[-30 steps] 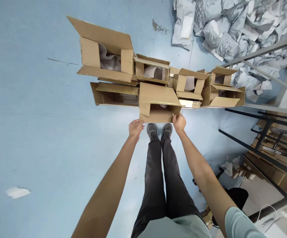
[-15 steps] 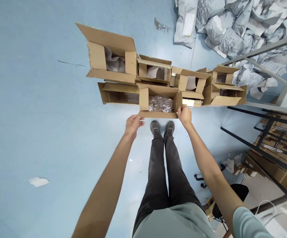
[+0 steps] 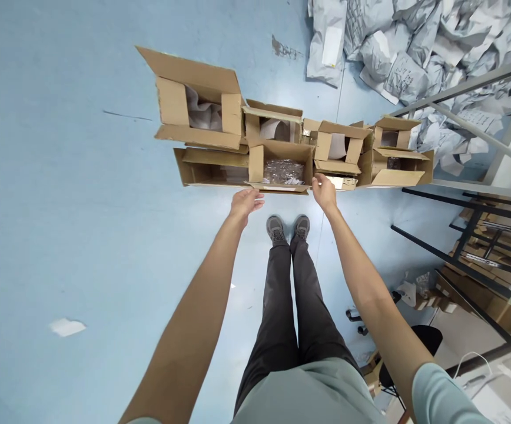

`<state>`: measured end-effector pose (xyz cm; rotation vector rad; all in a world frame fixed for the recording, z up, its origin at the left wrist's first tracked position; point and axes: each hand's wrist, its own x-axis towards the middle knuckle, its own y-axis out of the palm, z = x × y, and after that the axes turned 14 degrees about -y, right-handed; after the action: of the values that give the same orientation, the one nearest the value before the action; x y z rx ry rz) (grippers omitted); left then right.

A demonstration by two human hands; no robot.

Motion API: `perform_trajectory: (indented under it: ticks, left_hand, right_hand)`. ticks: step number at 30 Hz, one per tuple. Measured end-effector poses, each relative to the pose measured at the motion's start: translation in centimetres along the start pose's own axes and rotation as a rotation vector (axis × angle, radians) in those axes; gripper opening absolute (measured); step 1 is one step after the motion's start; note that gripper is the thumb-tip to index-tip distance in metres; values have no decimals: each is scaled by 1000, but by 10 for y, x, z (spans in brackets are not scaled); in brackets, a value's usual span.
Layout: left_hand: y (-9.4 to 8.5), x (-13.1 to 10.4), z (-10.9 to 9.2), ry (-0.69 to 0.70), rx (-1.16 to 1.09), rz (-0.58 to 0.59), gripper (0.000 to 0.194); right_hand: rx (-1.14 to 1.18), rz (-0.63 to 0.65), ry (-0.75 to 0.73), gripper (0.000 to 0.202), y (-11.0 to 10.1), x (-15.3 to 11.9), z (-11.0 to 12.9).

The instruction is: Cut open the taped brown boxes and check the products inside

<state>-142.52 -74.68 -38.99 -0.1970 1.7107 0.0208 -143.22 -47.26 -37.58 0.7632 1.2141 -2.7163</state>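
A cardboard box (image 3: 256, 164) with raised flaps stands in the near row, in front of my feet. Clear bubble wrap (image 3: 284, 172) lies inside it. My left hand (image 3: 245, 204) is at its near left corner, fingers stretched out and apart, and whether they touch the cardboard is hard to see. At the near right corner my right hand (image 3: 324, 191) has its fingers closed on the edge of the box. To its left is a longer open box (image 3: 211, 156); to its right stands a box with a white label (image 3: 337, 182).
More open boxes make up the far row, including a large one (image 3: 198, 68) with paper inside. Grey mailing bags (image 3: 408, 76) are heaped at the far right beside a metal frame (image 3: 463, 82). Black metal bars (image 3: 450, 259) and a dark chair (image 3: 425, 341) are on my right.
The box with bubble wrap has moved down and away from me, lining up with the near row. Both hands went with it, and the left hand's fingers have spread.
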Motion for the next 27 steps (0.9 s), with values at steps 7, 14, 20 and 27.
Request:
perform_trajectory:
  ticks: [7, 14, 20, 27]
  left_hand:
    - [-26, -56, 54, -41, 31, 21, 18]
    - [-47, -200, 105, 5, 128, 117, 42]
    - [-58, -329, 107, 214, 252, 238, 63]
    - [-38, -461, 142, 467, 526, 492, 51]
  right_hand:
    - [131, -47, 52, 38, -6, -73, 9]
    - [308, -92, 67, 30, -42, -224, 60]
    - [472, -312, -31, 42, -87, -352, 96]
    - [590, -691, -88, 56, -142, -488, 127]
